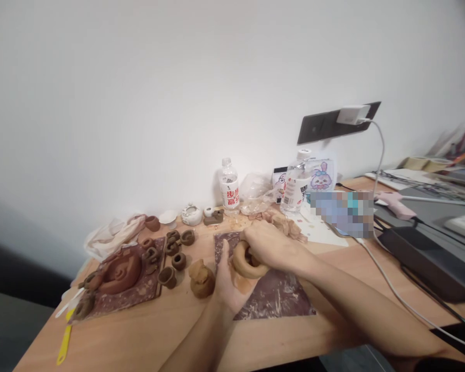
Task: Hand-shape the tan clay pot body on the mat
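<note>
A light-brown clay ring sits on a stained work mat on the wooden table. My right hand lies over the ring's far side with its fingers curled onto the clay. My left hand is held edge-on against the ring's left side, fingers fairly straight and thumb up. A lump of brown clay rests just left of my left hand.
Several small dark clay rings and cups and a spiral clay piece lie at left on another mat. Two water bottles stand by the wall. A yellow tool lies front left. Cables and a grey case sit at right.
</note>
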`<state>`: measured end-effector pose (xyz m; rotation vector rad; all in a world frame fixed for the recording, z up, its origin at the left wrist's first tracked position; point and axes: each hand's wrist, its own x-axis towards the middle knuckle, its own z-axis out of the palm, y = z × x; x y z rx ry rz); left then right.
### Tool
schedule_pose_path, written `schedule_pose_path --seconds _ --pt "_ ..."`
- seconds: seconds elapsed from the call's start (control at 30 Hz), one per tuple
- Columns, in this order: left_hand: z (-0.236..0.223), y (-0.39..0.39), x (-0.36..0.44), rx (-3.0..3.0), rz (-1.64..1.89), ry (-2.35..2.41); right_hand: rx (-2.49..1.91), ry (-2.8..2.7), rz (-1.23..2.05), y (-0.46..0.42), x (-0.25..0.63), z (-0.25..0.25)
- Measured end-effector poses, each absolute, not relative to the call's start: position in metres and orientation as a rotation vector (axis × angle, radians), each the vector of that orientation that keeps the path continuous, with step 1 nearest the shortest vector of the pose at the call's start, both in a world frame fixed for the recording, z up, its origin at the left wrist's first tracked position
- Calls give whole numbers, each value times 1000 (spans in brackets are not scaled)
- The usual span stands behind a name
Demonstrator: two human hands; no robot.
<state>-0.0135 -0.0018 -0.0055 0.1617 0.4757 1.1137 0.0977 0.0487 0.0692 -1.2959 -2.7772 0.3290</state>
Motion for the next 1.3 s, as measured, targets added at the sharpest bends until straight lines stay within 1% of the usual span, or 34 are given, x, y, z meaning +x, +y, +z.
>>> schedule_pose_path --seconds 0.13,0.2,0.27,0.4,0.5,0.63,0.7,0.8,0.9,0.97,1.07,1.17,1.3 --pt "-1 -2 -13 184 1116 472 -1204 -2827 311 48 103 74" --pt "2 -3 -15 198 1110 479 -1132 -2853 369 52 106 76" --pt "6 -4 -19 223 1087 500 -1098 -2833 495 59 110 76" --pt "15 -3 -25 310 1071 513 -1071 -2625 875 72 117 72" --pt "15 -2 -25 407 1182 620 -1157 -2529 993 78 121 70" --pt "9 -14 -26 546 1590 1023 -1326 -2606 977 78 117 60" --pt "9 -28 -31 703 1703 1048 -1390 -2650 910 77 112 50" --pt "11 -52 -43 955 1710 1221 -1434 -2683 823 75 106 37" --pt "8 -71 -62 1143 1827 1561 -1426 -2700 798 77 107 31" --pt "1 -78 -77 1309 1768 1815 -1395 -2701 828 79 110 32" --pt "-14 -80 -93 1564 1483 2025 -1339 -2690 897 81 116 32" --pt "-25 -76 -96 1711 1364 2082 -1226 -2653 1008 79 123 31" --pt "-29 -68 -94 1770 1257 2022 -1029 -2531 1186 71 133 29"
